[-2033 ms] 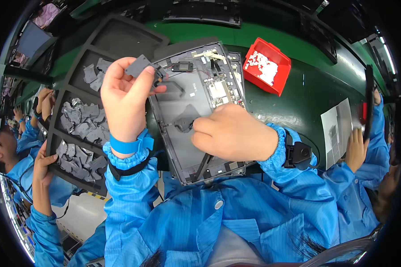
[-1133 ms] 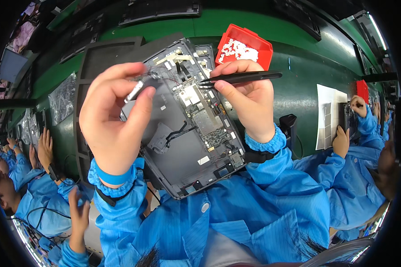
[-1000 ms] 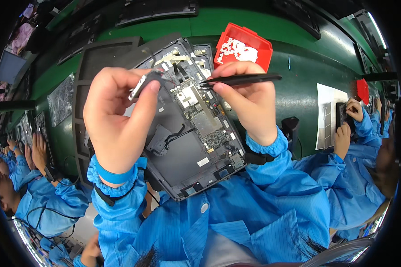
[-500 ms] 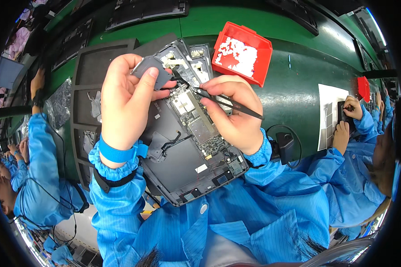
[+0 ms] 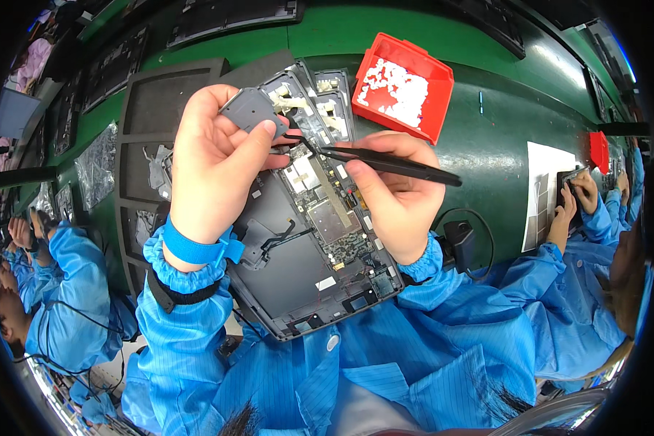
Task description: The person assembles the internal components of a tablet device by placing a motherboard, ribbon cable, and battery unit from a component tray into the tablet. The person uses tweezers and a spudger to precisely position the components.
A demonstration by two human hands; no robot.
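Note:
My left hand (image 5: 214,174) pinches a small dark grey plate (image 5: 248,110) with rounded corners between thumb and fingers. A short black ribbon cable (image 5: 302,139) runs from beside the plate toward the tweezer tips. Closed round black tweezers (image 5: 418,171), my right hand (image 5: 396,203) points them left; whether the tips grip the cable is too small to tell. Beneath both hands lies an opened tablet-like housing (image 5: 272,291), tilted, with a green and silver circuit board (image 5: 334,218) along its right part. A loose black cable on a grey piece (image 5: 261,251) rests inside it.
A red bin (image 5: 445,87) with small white pieces stands beyond my right hand. Left is a black compartment tray (image 5: 123,167) holding grey parts. More open housings (image 5: 334,105) lie behind the work. Co-workers in blue sit on both sides; a black device with a cord (image 5: 459,236) is at right.
The tweezers have turned flatter, and my right hand has shifted slightly right. The grey plate in my left hand is tilted to show more of its face.

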